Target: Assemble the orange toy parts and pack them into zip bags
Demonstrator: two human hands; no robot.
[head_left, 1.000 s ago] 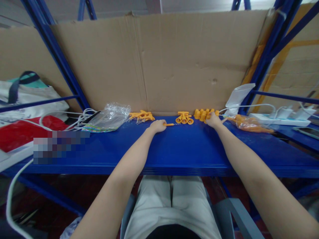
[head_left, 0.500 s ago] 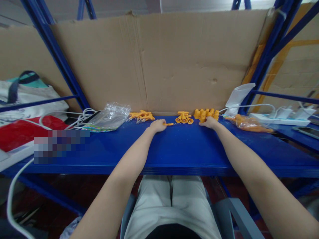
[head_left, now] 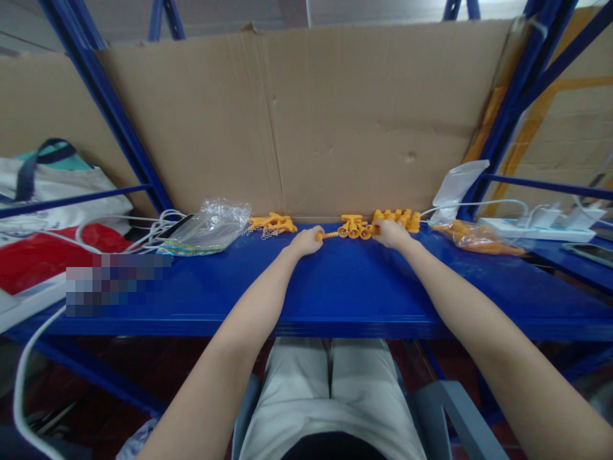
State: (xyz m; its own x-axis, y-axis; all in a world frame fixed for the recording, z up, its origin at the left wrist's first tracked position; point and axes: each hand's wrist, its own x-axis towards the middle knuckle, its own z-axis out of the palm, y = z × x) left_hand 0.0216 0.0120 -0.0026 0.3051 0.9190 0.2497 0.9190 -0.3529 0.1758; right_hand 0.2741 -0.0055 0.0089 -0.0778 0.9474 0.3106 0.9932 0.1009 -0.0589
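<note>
My left hand (head_left: 307, 241) is closed round one end of an orange spiral-threaded piece (head_left: 330, 235), which points right. Facing it, my right hand (head_left: 393, 235) pinches a small orange cup-shaped piece (head_left: 376, 230), mostly covered by the fingers. Between the hands, toward the back, lie several orange T-shaped pieces with round funnel-like ends (head_left: 353, 227). Behind my right hand stand rows of orange stepped caps (head_left: 408, 219). Orange pieces with thin metal spirals (head_left: 272, 223) lie in a pile to the left of my left hand.
On the blue table (head_left: 354, 287), a clear plastic bag (head_left: 205, 227) and white cables (head_left: 163, 223) lie left. A bag of orange parts (head_left: 474, 236), a white power strip (head_left: 536, 230) and a phone (head_left: 591, 253) are right. A cardboard panel (head_left: 335, 128) stands behind.
My right hand has moved left, away from the orange caps, with a small orange piece in its fingers. My left hand's spiral piece is slightly raised and shows more of its length.
</note>
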